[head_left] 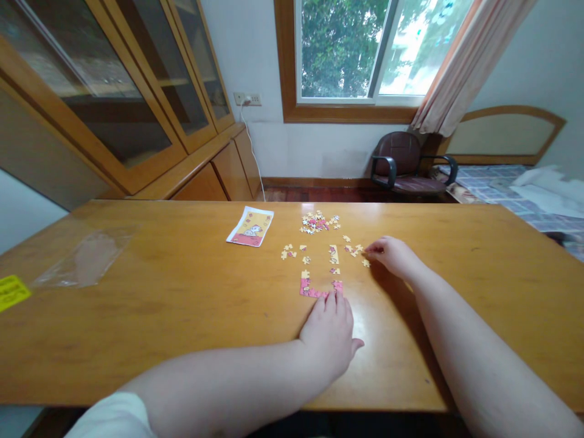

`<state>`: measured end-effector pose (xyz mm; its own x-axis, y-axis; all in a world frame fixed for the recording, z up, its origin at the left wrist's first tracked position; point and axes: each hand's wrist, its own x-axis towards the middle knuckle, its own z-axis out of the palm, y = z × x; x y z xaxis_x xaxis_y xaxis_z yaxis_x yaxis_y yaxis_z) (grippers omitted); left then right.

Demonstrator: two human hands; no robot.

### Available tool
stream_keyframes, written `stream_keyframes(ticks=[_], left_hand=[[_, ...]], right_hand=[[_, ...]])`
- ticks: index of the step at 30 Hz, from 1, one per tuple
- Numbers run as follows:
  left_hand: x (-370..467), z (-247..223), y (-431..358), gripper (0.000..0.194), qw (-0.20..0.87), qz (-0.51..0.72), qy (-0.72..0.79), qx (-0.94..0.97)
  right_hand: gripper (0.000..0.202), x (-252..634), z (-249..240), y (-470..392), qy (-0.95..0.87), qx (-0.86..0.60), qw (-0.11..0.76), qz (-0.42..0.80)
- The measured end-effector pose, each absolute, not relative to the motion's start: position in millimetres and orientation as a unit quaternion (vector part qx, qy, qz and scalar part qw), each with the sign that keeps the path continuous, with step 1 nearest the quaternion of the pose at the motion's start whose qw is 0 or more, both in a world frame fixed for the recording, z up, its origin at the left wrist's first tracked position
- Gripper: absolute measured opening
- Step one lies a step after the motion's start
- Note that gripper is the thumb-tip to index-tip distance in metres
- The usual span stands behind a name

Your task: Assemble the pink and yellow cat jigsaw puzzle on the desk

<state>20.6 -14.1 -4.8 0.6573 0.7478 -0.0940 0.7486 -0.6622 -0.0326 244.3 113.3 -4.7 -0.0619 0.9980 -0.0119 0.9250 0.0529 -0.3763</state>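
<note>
Tabletop [182, 316] spreads broadly left and right of the partial puzzle border [305, 288], which lies well in from the near edge. The left hand [329, 331] is unclenched, extended fingertips on the border's lower right corner. The right hand [392, 255] curls its fingers at loose pieces [354, 250]; I cannot tell whether it grips one. The piled pieces [318, 224] lie near the far edge.
</note>
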Motion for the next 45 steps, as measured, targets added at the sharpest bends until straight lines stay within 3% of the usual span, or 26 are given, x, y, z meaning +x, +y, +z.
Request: stream_keyframes(ticks=[6,9,18,26,38,45], left_hand=[[21.7,-5.3,-16.6,0.078,0.007,-0.044,0.454,0.890],[22.1,-6.5,-16.6,0.080,0.012,-0.052,0.467,0.883],[23.3,-9.9,-17.7,0.081,0.000,-0.052,0.465,0.884],[23.0,-8.4,-17.1,0.082,0.001,-0.053,0.468,0.882],[24.0,-11.9,-16.8,0.083,-0.002,-0.048,0.465,0.884],[23.9,-9.4,-16.0,0.084,0.003,-0.060,0.464,0.884]], right_hand=[[0.018,232.7,-0.4,106.7,-0.714,-0.665,0.171,0.141],[0.026,222.8,5.7,99.9,-0.717,-0.644,0.189,0.186],[0.009,198.8,3.9,89.1,-0.695,-0.597,0.232,0.328],[0.015,181.6,-9.0,87.4,-0.638,-0.582,0.249,0.439],[0.010,176.5,-16.4,88.4,-0.637,-0.570,0.237,0.461],[0.006,174.2,-15.0,87.3,-0.681,-0.596,0.196,0.378]])
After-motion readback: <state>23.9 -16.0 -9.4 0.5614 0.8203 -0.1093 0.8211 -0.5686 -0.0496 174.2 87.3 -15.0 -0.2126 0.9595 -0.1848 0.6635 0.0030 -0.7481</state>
